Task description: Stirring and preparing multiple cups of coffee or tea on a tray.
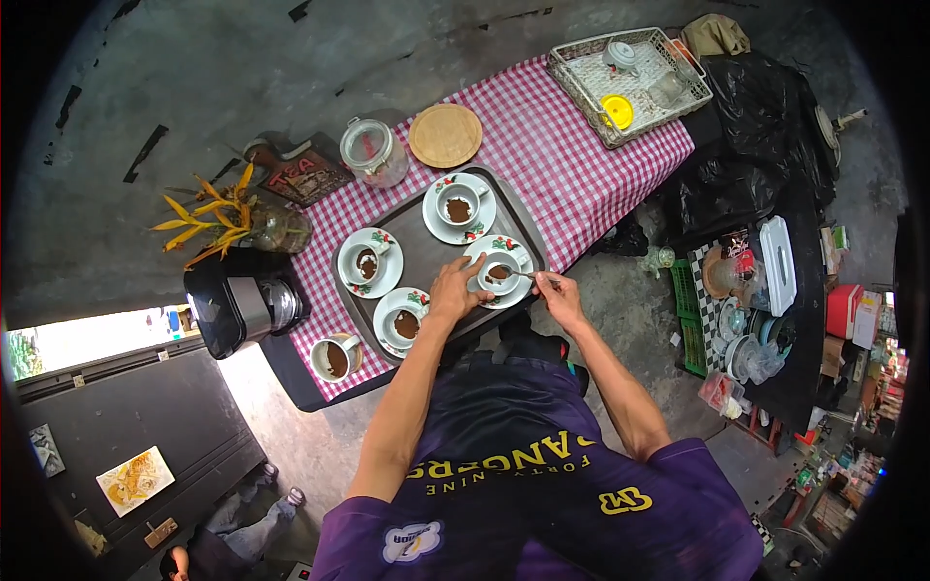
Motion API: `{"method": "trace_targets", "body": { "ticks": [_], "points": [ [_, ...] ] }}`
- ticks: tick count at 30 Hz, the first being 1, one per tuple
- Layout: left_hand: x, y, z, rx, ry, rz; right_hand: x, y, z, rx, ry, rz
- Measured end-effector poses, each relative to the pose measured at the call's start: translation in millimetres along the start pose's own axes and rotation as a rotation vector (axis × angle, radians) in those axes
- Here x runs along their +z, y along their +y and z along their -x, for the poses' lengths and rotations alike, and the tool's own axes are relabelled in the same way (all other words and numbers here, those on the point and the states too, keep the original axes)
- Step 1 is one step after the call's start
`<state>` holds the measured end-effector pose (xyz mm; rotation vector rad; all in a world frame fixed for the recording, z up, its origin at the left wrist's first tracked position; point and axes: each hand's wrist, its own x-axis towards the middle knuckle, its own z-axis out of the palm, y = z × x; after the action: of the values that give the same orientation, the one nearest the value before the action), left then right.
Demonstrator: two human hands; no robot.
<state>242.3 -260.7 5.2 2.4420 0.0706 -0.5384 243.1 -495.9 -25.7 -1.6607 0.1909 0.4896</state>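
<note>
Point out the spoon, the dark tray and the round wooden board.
Spoon [522,274], head view: on its handle.
Dark tray [420,256], head view: bare part of its floor.
Round wooden board [446,136], head view: middle of its top.

A head-worn fisheye looks down from fairly near, the purple shirt [528,513] at six o'clock, the tray [417,257] near centre.

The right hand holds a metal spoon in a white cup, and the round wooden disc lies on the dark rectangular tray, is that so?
Not quite: the head view shows the round wooden disc on the pink-and-white checked tablecloth, beyond the dark rectangular tray. The right hand does hold a metal spoon in a white cup.
</note>
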Motion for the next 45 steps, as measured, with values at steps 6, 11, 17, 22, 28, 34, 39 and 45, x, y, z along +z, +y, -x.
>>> {"method": "trace_targets", "body": {
  "ticks": [6, 11, 17, 22, 28, 34, 39, 45],
  "points": [
    [2.4, -1.6, -0.5, -0.001, 0.0, 0.007, 1.0, -9.7, 0.7, 0.025, 0.015, 0.018],
    [2.7, -2.5, -0.4, -0.003, -0.001, 0.014, 1.9, -15.6, 0.7, 0.005, 0.008, 0.044],
    [3.1, -3.5, -0.9, 0.002, 0.005, 0.016, -0.2, -2.9, -4.7, -0.027, 0.01, 0.041],
    [1.9, -1.6, 0.2, 0.008, 0.012, 0.034, -1.4, -5.6, -2.6, -0.043, 0.016, 0.045],
    [3.0, -2.7, -0.3, 0.014, 0.014, 0.026, -2.3, -11.9, -0.5, -0.048, 0.028, 0.068],
    [4.7, -4.3, -1.5, 0.026, 0.016, 0.028, -3.6, -18.1, 1.0, -0.044, 0.02, 0.048],
    [4.7, -3.6, -1.1, 0.019, 0.02, 0.021, -5.0, -18.0, 2.4, 0.004, 0.034, 0.028],
    [6.4, -4.5, -1.3, 0.001, 0.007, 0.028, -6.9, -16.3, 3.3, -0.038, 0.042, 0.037]
  ]
}}
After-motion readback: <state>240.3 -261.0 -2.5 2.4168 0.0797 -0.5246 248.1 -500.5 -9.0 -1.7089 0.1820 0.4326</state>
